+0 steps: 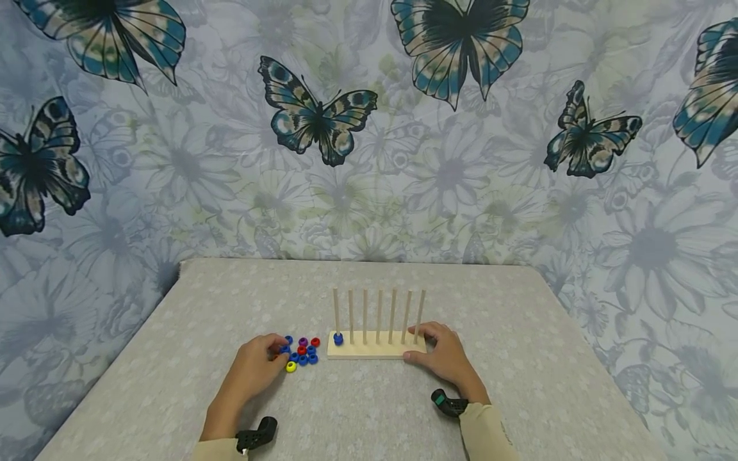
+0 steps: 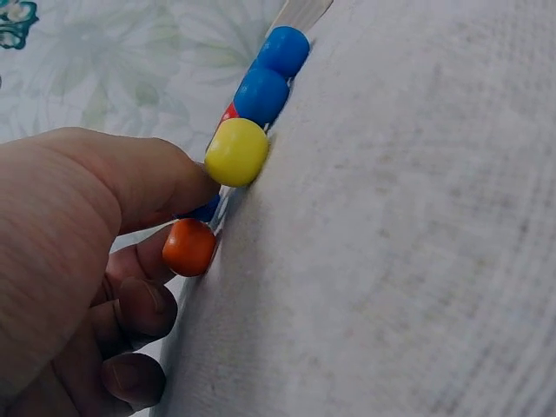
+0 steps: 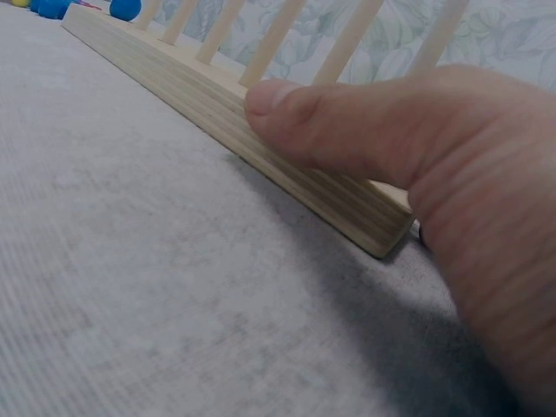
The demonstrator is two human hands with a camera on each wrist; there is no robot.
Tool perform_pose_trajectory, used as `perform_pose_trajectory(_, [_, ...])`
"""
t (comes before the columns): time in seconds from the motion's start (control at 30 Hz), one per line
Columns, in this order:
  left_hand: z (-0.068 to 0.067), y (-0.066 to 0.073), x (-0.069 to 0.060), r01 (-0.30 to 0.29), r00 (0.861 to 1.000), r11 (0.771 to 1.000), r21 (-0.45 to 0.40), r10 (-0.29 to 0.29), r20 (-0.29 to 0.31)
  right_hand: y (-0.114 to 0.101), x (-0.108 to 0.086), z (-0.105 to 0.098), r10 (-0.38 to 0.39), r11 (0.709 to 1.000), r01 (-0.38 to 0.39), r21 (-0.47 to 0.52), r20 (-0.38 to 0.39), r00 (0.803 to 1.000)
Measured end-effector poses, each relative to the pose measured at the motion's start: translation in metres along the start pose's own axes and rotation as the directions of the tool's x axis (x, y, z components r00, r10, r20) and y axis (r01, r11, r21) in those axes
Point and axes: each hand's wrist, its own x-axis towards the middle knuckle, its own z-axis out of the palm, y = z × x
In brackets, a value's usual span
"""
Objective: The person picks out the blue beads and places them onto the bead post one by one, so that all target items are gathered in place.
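Observation:
My left hand point(image 1: 254, 363) is at the left edge of a cluster of beads, thumb and forefinger closing around a blue bead point(image 2: 205, 209). An orange bead point(image 2: 188, 248) sits by its curled fingers in the left wrist view. Beside the thumb tip is a yellow bead point(image 1: 291, 367). The wooden peg stand point(image 1: 375, 352) has several upright pegs, and a dark blue bead point(image 1: 338, 339) is on its leftmost one. My right hand point(image 1: 444, 352) grips the stand's right end, thumb point(image 3: 321, 122) along the front face; its other fingers are mostly hidden behind.
Between the left hand and the stand lie several loose beads, among them a purple bead point(image 1: 303, 342) and a red bead point(image 1: 315, 342). A pale patterned cloth covers the table point(image 1: 507, 320). Behind its far edge hangs a butterfly-print backdrop point(image 1: 369, 205).

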Motion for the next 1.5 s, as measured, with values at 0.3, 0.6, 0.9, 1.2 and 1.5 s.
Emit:
perform_pose_trajectory(0.3, [-0.0033, 0.0022, -0.0027, 0.003, 1.0, 1.0, -0.013, -0.003, -0.016, -0.0016, 0.0002, 0.0013, 0.013, 1.0, -0.013, -0.005, 0.005, 1.0])
perform_pose_trajectory(0.6, [-0.0029, 0.0038, -0.0008, 0.007, 0.999, 0.999, -0.032, -0.009, -0.052, -0.0002, -0.0005, 0.0011, 0.025, 1.0, -0.025, -0.007, 0.007, 1.0])
perform_pose_trajectory(0.9, [-0.0023, 0.0035, -0.0013, 0.02, 0.993, 0.997, -0.075, -0.028, -0.115, -0.0013, -0.0011, 0.0014, -0.016, 1.0, 0.016, -0.006, -0.012, 1.0])
perform_pose_trajectory(1.2, [-0.0026, 0.0052, -0.0008, 0.023, 0.979, 0.995, -0.096, -0.042, -0.198, -0.0006, -0.0012, 0.0018, -0.017, 1.0, 0.017, -0.011, -0.024, 1.0])
perform_pose_trajectory(1.5, [-0.0008, 0.0076, 0.0007, -0.051, 0.939, 0.996, -0.075, 0.022, -0.343, -0.0027, -0.0012, 0.0011, -0.026, 1.0, 0.025, -0.012, -0.028, 0.999])
